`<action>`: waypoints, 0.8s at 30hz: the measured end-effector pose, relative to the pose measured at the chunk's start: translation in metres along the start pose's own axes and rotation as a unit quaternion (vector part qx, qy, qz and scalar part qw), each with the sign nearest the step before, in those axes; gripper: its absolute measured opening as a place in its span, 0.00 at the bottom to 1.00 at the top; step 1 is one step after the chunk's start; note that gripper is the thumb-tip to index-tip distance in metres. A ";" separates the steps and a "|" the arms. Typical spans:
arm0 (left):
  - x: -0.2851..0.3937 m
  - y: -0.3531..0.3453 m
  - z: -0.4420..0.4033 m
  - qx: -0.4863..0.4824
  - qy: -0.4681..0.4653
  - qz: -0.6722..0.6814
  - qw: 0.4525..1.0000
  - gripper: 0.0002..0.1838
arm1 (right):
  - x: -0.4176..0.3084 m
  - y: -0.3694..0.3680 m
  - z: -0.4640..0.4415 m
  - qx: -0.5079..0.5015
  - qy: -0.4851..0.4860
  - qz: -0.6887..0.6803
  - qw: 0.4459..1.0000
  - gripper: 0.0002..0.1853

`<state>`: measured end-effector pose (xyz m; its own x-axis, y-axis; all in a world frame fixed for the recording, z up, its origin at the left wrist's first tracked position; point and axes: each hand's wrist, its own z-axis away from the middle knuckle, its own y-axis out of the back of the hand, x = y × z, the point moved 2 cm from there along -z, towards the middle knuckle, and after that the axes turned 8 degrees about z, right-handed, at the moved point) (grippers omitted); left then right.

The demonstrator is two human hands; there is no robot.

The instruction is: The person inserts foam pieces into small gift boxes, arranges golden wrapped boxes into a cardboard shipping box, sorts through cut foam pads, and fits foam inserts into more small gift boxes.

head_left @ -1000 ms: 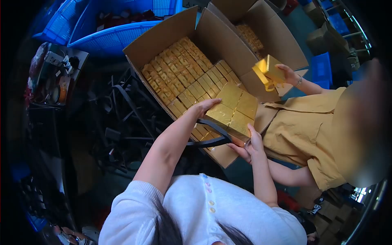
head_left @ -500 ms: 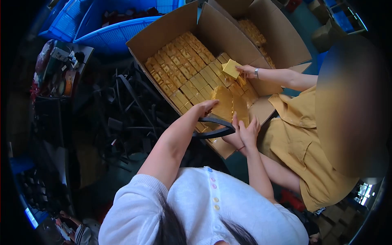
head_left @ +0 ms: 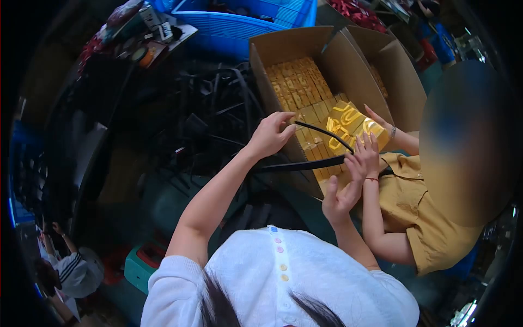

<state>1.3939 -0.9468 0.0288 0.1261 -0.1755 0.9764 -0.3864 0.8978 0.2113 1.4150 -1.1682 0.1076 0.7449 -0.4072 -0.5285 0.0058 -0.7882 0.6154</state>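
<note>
My left hand (head_left: 272,135) is over the left edge of a cardboard carton (head_left: 291,43), thumb and fingers pinched at the upper end of a black strap (head_left: 321,162). This strap bends round at its right end, where the fingers of my right hand (head_left: 342,199) meet it, my right thumb standing apart. Close beside it is a co-worker's hand (head_left: 369,155) with a thin red cord at the wrist. The co-worker's two hands are at a gold block with yellow ribbons (head_left: 351,122) above the carton. Rows of gold packets (head_left: 299,82) fill the carton.
Many tangled black straps (head_left: 218,109) lie left of the carton. Behind it stand blue plastic crates (head_left: 234,24), and a cluttered table corner (head_left: 163,38) is at upper left. A green stool (head_left: 139,267) stands at lower left. The co-worker in mustard clothing (head_left: 419,212) is close on my right.
My view has shifted, so the carton appears further right. My left hand has risen with the strap, stretching its loop wider. The co-worker now has a ribboned gold block between both hands.
</note>
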 end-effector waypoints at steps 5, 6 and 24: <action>-0.019 0.142 0.243 0.163 0.033 -0.141 0.976 0.20 | -0.145 -0.052 0.063 -0.133 0.115 -0.178 0.968 0.20; -0.034 0.160 0.303 0.176 0.063 -0.181 0.965 0.21 | -0.181 -0.061 0.077 -0.160 0.122 -0.219 0.955 0.20; -0.161 0.164 0.779 0.579 0.414 0.137 0.689 0.27 | -0.608 -0.255 0.297 -0.531 0.490 -0.411 0.556 0.18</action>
<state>0.5987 -1.0861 -0.0584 0.1956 0.6574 0.7277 -0.9089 -0.1572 0.3863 0.7620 -0.8564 0.0982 0.2023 0.7461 -0.6343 0.6156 0.4068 0.6749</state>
